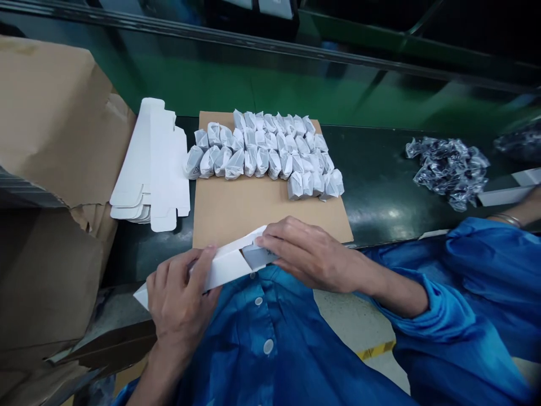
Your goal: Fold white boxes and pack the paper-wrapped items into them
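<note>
A long white carton (228,266) lies across the front of my body, its right end open. My left hand (180,296) wraps round the carton's left part. At the open end, my right hand (313,255) has its fingers closed on a small wrapped item (257,257), pale grey and partly inside the carton; its far side is hidden by my fingers. Beyond my hands, several similar items (262,160) in whitish wrapping stand in rows on a brown cardboard sheet (236,208).
Flat white cartons (163,169) are stacked left of the sheet. Large brown cardboard boxes (46,124) fill the left side. Crumpled clear plastic bags (452,169) lie on the dark green bench (372,186). A co-worker's blue sleeve (499,265) is close on my right, by another white carton (505,196).
</note>
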`<control>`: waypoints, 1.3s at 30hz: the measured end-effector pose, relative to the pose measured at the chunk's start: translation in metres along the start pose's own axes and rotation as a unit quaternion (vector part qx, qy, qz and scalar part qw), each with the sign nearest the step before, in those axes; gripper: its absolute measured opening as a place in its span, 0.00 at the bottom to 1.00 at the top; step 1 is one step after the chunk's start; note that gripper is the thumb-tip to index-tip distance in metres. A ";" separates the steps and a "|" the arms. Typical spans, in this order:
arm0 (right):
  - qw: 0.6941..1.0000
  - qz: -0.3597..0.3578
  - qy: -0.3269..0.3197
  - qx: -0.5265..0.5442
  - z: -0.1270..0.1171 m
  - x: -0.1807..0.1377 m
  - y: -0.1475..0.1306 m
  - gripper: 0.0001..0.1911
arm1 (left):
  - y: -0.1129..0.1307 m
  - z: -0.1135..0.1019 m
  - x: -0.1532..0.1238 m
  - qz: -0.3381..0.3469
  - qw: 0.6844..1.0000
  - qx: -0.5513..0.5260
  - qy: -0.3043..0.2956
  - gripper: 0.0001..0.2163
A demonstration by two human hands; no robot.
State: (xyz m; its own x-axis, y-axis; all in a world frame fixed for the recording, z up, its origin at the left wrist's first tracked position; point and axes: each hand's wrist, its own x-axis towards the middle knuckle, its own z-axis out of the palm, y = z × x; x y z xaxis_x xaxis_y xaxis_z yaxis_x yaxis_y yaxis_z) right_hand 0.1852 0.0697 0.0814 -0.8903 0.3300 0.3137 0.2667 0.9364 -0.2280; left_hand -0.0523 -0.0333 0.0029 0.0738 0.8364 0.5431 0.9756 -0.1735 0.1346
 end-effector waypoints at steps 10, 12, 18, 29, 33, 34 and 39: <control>0.970 -0.148 0.075 -0.176 -0.001 -0.008 -0.029 0.15 | 0.015 -0.015 0.015 -0.001 0.959 -0.276 -0.061 0.19; 0.972 -0.151 0.074 -0.162 -0.004 -0.010 -0.032 0.16 | 0.019 -0.017 0.014 -0.007 0.956 -0.290 -0.041 0.15; 0.979 -0.144 0.024 -0.141 -0.011 -0.008 -0.040 0.17 | 0.026 -0.011 0.010 -0.030 0.956 -0.292 0.002 0.15; 0.943 0.147 -0.080 0.288 -0.010 0.007 -0.040 0.28 | 0.028 -0.002 0.016 0.008 0.991 -0.135 -0.006 0.20; 0.943 0.194 0.013 0.272 0.020 0.012 -0.042 0.33 | 0.034 0.005 0.027 -0.077 0.990 -0.109 -0.044 0.19; 0.943 0.208 0.025 0.259 0.025 0.014 -0.040 0.32 | 0.037 0.006 0.032 -0.088 0.986 -0.134 -0.053 0.19; 0.906 0.364 0.106 0.188 -0.017 -0.022 0.014 0.23 | 0.024 0.004 0.067 -0.068 0.979 -0.194 -0.016 0.26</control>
State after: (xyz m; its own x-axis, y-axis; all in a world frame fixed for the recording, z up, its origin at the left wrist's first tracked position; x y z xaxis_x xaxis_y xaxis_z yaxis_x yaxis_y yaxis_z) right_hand 0.2147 0.0780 0.0869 -0.4267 0.8971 0.1144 0.5746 0.3666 -0.7318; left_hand -0.0235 0.0209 0.0389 -0.0388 0.8798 0.4737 0.8256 -0.2388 0.5112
